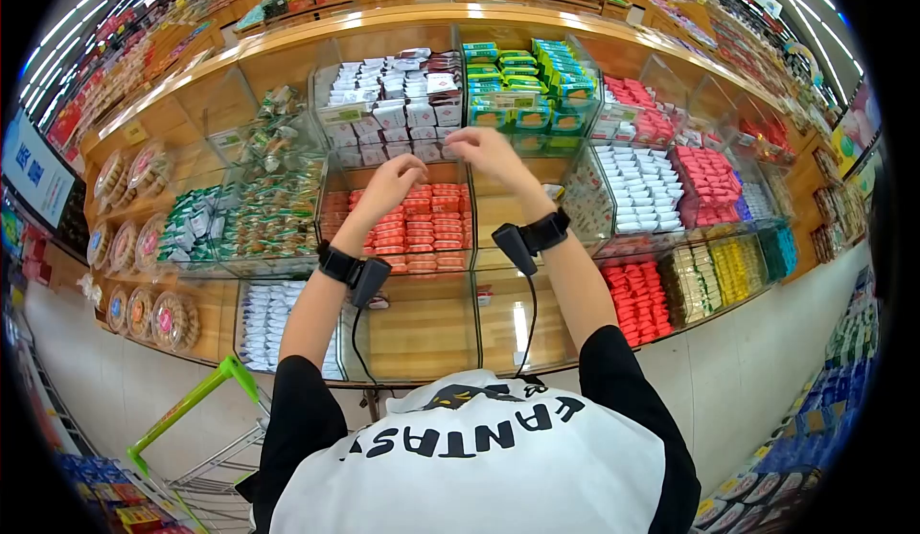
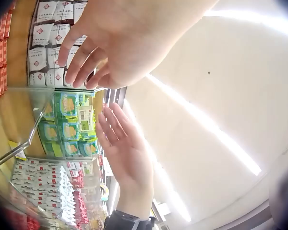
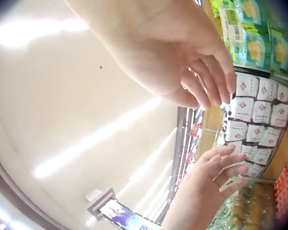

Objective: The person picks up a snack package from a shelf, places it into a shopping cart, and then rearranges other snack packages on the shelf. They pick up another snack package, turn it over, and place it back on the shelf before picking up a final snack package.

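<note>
Both hands are raised in the air over a stepped snack display, palms turned toward each other and fingers loosely bent, with nothing held. In the head view the left hand (image 1: pixel 391 189) hovers above red packets (image 1: pixel 419 227), and the right hand (image 1: pixel 494 159) is beside it, over a wooden bin. Just beyond them lie white packets (image 1: pixel 388 93) and green packets (image 1: pixel 517 89). The left wrist view shows the left hand (image 2: pixel 120 48) large and the right hand (image 2: pixel 127 151) farther off; in the right wrist view the right hand (image 3: pixel 177 52) is nearer than the left hand (image 3: pixel 204 187).
Clear dividers separate the bins. White packets (image 1: pixel 637 189) and pink packets (image 1: pixel 707 184) lie at the right, round tubs (image 1: pixel 172 321) at the left. A cart with a green handle (image 1: pixel 192 405) stands at lower left. Dark cables (image 1: pixel 356 342) hang from the wrist cameras.
</note>
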Demonstrator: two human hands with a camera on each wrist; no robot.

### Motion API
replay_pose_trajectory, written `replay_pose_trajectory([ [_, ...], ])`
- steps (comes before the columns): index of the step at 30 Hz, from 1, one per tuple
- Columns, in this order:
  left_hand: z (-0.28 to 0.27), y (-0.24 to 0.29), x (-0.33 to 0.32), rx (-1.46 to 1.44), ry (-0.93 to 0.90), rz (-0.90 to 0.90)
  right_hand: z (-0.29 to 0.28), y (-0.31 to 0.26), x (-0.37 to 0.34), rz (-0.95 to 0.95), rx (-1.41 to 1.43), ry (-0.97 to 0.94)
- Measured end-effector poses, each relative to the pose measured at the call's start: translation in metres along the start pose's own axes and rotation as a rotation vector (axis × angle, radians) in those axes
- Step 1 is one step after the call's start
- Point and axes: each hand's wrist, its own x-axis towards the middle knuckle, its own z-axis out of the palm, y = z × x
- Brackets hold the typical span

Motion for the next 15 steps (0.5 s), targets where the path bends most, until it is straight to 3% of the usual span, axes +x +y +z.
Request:
replay_pose_trajectory([
  [1, 0.003, -0.006, 0.007, 0.036, -0.033, 0.002, 0.008, 0.007, 0.006, 0.020, 0.001, -0.076],
  [2, 0.006, -0.013, 0.013, 0.073, -0.067, 0.004, 0.017, 0.015, 0.009, 0.163, 0.121, -0.184],
  [3, 0.007, -0.022, 0.016, 0.077, -0.063, 0.004, 0.027, 0.023, 0.011, 0.158, 0.124, -0.185],
  [5, 0.010, -0.042, 0.023, 0.072, -0.101, -0.085, 0.050, 0.043, 0.015, 0.463, 0.605, -0.260],
  [9, 0.016, -0.099, 0.034, 0.178, -0.149, -0.106, 0.084, 0.074, 0.017, 0.733, 0.667, -0.087],
  [11, 0.016, -0.124, 0.038, 0.240, -0.226, -0.161, 0.095, 0.087, 0.020, 0.868, 0.647, -0.118],
  [12, 0.018, -0.134, 0.040, 0.300, -0.303, -0.218, 0.104, 0.096, 0.020, 0.892, 0.664, -0.056],
  [15, 0.026, -0.152, 0.042, 0.416, -0.295, -0.187, 0.123, 0.115, 0.018, 0.925, 0.746, 0.064],
])
